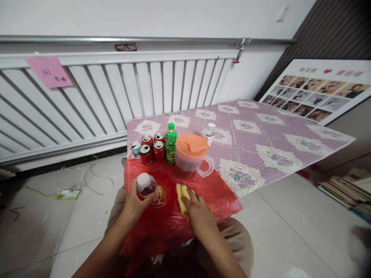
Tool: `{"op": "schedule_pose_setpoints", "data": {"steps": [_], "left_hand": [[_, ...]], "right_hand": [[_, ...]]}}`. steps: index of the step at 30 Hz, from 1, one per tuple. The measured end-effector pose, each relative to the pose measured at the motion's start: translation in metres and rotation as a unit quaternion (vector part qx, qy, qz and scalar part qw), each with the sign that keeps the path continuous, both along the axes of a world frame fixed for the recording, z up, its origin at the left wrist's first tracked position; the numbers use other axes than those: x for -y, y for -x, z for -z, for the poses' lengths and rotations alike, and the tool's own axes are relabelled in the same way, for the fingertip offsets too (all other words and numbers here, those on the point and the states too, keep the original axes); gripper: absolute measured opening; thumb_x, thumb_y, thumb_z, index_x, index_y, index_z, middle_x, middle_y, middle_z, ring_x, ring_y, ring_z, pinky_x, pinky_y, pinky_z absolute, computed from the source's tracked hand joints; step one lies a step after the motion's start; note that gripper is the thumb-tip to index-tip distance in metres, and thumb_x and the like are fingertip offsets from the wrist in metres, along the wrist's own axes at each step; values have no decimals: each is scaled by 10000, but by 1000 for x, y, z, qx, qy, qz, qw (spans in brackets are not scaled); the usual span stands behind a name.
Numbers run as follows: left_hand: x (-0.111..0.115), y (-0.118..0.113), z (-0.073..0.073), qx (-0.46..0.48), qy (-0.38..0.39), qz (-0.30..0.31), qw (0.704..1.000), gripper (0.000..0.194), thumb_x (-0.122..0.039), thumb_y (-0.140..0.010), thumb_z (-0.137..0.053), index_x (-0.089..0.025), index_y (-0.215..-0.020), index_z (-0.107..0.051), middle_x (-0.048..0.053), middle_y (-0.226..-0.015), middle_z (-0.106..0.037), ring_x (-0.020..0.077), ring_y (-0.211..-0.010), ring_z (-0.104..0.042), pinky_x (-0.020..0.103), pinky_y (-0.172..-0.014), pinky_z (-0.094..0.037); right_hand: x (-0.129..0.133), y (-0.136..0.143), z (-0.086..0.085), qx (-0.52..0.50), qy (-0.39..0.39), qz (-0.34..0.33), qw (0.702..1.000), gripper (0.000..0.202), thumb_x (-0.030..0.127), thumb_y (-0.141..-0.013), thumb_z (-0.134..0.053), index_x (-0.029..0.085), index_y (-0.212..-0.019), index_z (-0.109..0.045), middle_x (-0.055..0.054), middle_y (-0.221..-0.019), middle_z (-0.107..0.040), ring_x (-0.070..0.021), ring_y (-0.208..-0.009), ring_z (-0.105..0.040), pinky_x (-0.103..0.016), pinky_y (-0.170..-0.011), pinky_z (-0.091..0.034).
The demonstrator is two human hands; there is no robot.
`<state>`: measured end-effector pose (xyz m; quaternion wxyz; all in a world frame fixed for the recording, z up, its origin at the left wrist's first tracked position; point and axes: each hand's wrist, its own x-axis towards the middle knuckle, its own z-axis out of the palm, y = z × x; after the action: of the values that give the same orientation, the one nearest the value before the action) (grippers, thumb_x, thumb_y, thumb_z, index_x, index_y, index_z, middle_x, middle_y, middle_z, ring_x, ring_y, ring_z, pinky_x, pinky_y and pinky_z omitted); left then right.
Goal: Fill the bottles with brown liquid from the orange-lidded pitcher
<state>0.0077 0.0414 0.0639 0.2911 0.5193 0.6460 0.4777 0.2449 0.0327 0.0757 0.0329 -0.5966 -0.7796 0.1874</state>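
Note:
My left hand (136,206) is wrapped around a clear plastic bottle (147,185) with a white cap, held upright over the red plastic sheet (156,231). In my right hand (199,214) is a folded yellow cloth (182,197), resting on the same sheet. Just beyond it stands a clear pitcher (185,166) with an orange lid and a handle on its right. Left of the pitcher are two green-capped bottles (171,148), several red cans (146,154) and one light-blue can (135,150).
Behind the pitcher stands another white-capped bottle (210,131). A purple floral cloth (269,127) covers the table. The white radiator (162,85) runs along the wall. A photo board (313,90) leans at the right, near stacked books (344,195). Cables and a green-edged item (68,194) lie on the left floor.

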Motion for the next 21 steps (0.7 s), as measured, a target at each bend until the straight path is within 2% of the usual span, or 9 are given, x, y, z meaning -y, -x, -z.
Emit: {"op": "schedule_pose_setpoints", "data": {"steps": [3, 5, 8, 12, 14, 17, 21], "left_hand": [[0, 0, -1, 0, 2, 3, 1000, 660, -325, -631, -733, -154, -1215, -476, 92, -1133, -627, 262, -1054, -626, 419, -969, -490], [1, 1, -2, -7, 5, 3, 1000, 660, -328, -636, -740, -155, -1217, -479, 88, -1125, -628, 257, -1045, -628, 412, -961, -497], [1, 1, -2, -14, 4, 4, 1000, 645, -337, -650, -741, -164, -1216, -485, 75, -1111, -629, 250, -1034, -630, 403, -948, -503], [1, 3, 3, -14, 2, 2, 1000, 685, -354, -637, -750, -169, -1235, -472, 85, -1150, -612, 271, -1087, -607, 434, -985, -477], [0, 5, 7, -13, 1, 4, 1000, 697, -365, -646, -745, -163, -1250, -461, 97, -1168, -604, 278, -1103, -600, 445, -995, -470], [0, 6, 11, -20, -5, 8, 1000, 695, -374, -669, -737, -159, -1268, -457, 104, -1178, -598, 277, -1104, -603, 440, -995, -472], [0, 6, 11, -19, -14, 6, 1000, 672, -370, -670, -738, -157, -1251, -474, 99, -1152, -612, 272, -1067, -622, 425, -973, -488]], "right_hand": [[15, -31, 1, 4, 4, -6, 1000, 537, 117, -802, -537, 260, -1315, -611, -83, -1527, -426, -305, -1320, -447, -383, -950, -495], [27, -57, 8, 30, 2, 22, 999, 507, 141, -805, -541, 271, -1286, -633, -75, -1522, -434, -303, -1281, -489, -381, -932, -504], [42, -98, 17, 41, -22, 57, 997, 521, 221, -835, -538, 288, -1349, -578, -68, -1477, -489, -295, -1174, -564, -400, -913, -516], [41, -129, 12, 55, -131, 138, 980, 461, 306, -880, -485, 248, -1326, -590, -109, -1435, -502, -318, -1118, -559, -461, -934, -497], [27, -127, 2, 57, -150, 157, 975, 458, 315, -883, -486, 224, -1319, -594, -124, -1445, -476, -329, -1132, -539, -469, -953, -481], [-5, -105, -8, 44, -137, 169, 975, 452, 280, -884, -490, 186, -1312, -598, -147, -1451, -456, -324, -1148, -530, -462, -977, -456], [-40, -67, -6, 34, -88, 148, 985, 483, 231, -876, -513, 174, -1352, -567, -163, -1442, -463, -327, -1186, -509, -448, -975, -437]]}}
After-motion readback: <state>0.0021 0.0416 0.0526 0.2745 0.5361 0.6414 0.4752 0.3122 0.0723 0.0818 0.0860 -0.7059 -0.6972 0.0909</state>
